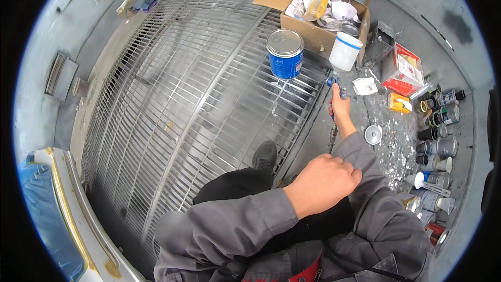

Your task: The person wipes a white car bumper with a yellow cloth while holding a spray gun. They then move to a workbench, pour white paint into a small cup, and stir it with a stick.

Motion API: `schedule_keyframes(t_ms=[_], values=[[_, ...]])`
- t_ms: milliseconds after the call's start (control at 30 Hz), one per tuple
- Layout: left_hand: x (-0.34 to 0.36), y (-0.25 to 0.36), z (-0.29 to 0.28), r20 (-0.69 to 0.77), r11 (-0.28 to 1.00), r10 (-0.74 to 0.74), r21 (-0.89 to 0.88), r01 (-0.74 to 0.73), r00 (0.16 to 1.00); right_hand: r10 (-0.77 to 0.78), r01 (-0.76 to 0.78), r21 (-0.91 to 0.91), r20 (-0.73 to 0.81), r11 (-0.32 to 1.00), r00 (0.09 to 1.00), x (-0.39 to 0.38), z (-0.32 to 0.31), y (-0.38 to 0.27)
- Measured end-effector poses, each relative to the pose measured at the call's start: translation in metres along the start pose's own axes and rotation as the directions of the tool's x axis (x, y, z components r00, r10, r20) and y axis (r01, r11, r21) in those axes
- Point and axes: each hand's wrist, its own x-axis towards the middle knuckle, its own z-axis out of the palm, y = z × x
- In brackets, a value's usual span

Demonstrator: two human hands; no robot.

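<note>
A blue spray gun (332, 81), topped by a slightly tilted, translucent white cup (344, 55) with a blue band, sits in the right fingers (331, 108), which are curled closed around its handle. A metal hose fitting (333, 134) hangs just below them. Nearer the body, the left fingers (339, 166) are folded into a fist; whether they hold anything cannot be told. Left of the right fingers stands a blue can (285, 66); beyond them, a cardboard box (305, 32).

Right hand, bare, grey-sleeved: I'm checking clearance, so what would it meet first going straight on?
The right hand, past the blue spray gun it grips, would likely meet the open brown cardboard box first, though depth is unclear.
</note>
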Motion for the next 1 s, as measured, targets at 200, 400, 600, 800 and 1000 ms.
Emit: schedule_keyframes(t_ms=[200, 400, 600, 800, 1000], values=[[0.004, -0.003, 0.013, 0.046, 0.999, 0.037, 0.002, -0.037, 0.998, -0.016, 0.016, -0.011, 0.008, 1.0, 1.0, -0.01, 0.006, -0.001], [0.006, -0.005, 0.025, 0.142, 0.999, 0.026, 0.026, -0.03, 0.989, -0.074, 0.076, -0.045, 0.053, 0.996, 0.996, -0.02, -0.001, -0.002], [0.013, 0.002, 0.038, 0.224, 0.999, 0.043, 0.017, -0.048, 0.974, -0.099, 0.099, 0.002, 0.036, 0.995, 0.994, -0.026, -0.015, -0.001], [0.008, -0.015, 0.047, 0.371, 0.998, -0.043, 0.056, 0.024, 0.928, -0.405, 0.404, -0.086, 0.012, 0.911, 0.914, -0.051, -0.045, -0.005], [0.012, -0.016, 0.065, 0.649, 0.985, -0.117, 0.175, 0.003, 0.751, -0.73, 0.73, -0.03, -0.075, 0.683, 0.679, -0.085, -0.112, 0.02]])
